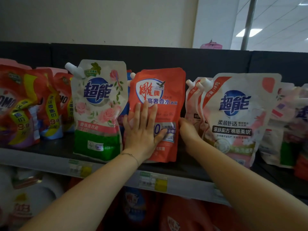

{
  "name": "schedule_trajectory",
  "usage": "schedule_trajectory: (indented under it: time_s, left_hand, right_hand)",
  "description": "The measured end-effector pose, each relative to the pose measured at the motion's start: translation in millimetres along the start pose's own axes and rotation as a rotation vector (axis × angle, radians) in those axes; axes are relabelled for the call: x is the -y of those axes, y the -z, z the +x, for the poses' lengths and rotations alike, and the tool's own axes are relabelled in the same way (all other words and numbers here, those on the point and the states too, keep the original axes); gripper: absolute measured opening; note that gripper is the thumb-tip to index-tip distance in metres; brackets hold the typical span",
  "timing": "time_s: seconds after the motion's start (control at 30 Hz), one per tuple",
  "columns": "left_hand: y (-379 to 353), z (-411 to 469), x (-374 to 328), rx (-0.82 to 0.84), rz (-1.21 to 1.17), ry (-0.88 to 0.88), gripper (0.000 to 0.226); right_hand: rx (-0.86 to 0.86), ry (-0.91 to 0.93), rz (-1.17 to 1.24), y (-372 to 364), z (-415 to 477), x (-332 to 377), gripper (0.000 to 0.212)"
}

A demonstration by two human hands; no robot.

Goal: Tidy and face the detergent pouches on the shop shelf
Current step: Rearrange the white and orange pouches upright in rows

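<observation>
Right, left to right. Red pouches (pixel 20 105) sit well left of the fingers, slumped and leaning different ways. White rose-print pouch (pixel 98 110) stands just left of the left hand's little finger: long axis vertical, print facing out, spout up at its top-left corner.

Left hand (pixel 141 130): flat, fingers (pixel 146 110) straight and slightly spread, palm pressed on the front of the orange-red pouch (pixel 166 100), thumb out to the right across the lower label. Nothing gripped. Thin bracelet (pixel 131 155) on the wrist.

Orange-red pouch is between the two hands: upright, long axis vertical with a slight lean, print facing out, spout (pixel 132 75) above the left fingertips at its top-left corner, base on the shelf (pixel 50 157) near the front lip.

Right hand (pixel 189 130): against the pouch's right edge, fingers bent, tips hidden at or behind that edge. Cannot tell whether they grip it.

Just right of those fingers, narrow pink pouches (pixel 191 104) stand edge-on, spouts up. Next, a large pink-and-white pouch (pixel 236 117), upright and facing out. More pouches (pixel 286 127) beyond it, blurred.

Price tags (pixel 153 180) sit on the shelf lip below both wrists.
</observation>
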State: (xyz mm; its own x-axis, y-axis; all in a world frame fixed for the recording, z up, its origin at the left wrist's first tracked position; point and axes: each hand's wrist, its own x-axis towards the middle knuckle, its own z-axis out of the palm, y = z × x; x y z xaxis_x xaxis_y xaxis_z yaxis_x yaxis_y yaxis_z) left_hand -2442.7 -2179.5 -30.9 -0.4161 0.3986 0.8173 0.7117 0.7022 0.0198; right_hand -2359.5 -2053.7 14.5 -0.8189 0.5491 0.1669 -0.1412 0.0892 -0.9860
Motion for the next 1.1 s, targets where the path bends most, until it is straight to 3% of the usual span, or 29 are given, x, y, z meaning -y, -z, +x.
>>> schedule_trajectory:
  time_s: [0.17,0.27,0.4,0.57,0.7,0.8,0.87,0.97,1.03,1.1]
  left_hand:
    - [-11,14,4,0.057,0.003,-0.017,0.081]
    - [-9,13,4,0.096,0.005,-0.015,0.083]
    - [5,2,7,0.109,-0.004,-0.035,0.082]
    - [24,-14,1,-0.047,-0.009,-0.085,0.075]
    - [28,-20,-26,-0.286,-0.143,-0.406,0.044]
    - [28,-19,-62,-0.232,-0.35,-0.534,0.038]
    - [32,-15,-90,-0.101,-0.47,-0.419,0.04]
    - [32,1,-126,0.223,-0.48,-0.073,0.072]
    - [20,15,-143,0.412,-0.802,0.15,0.099]
    - [8,29,-156,0.48,-1.103,0.304,0.131]
  right_hand:
    - [-0.023,0.037,-0.19,1,-10,-4,0.038]
    - [-0.135,0.237,-0.295,0,-22,-12,0.029]
    - [-0.156,0.47,-0.507,-8,-43,-13,0.021]
    - [-0.172,0.544,-0.58,-7,-57,-12,0.013]
    - [-0.261,0.703,-0.697,14,-63,-9,0.006]
    - [-0.493,0.756,-0.682,43,-67,-6,0.015]
    - [-0.676,0.736,-0.675,68,-68,-4,0.028]
    - [-0.819,0.571,-0.576,107,-62,-7,0.051]
    - [-0.848,0.402,-0.364,127,-54,-8,0.064]
    - [-0.863,0.224,-0.157,138,-48,-6,0.063]
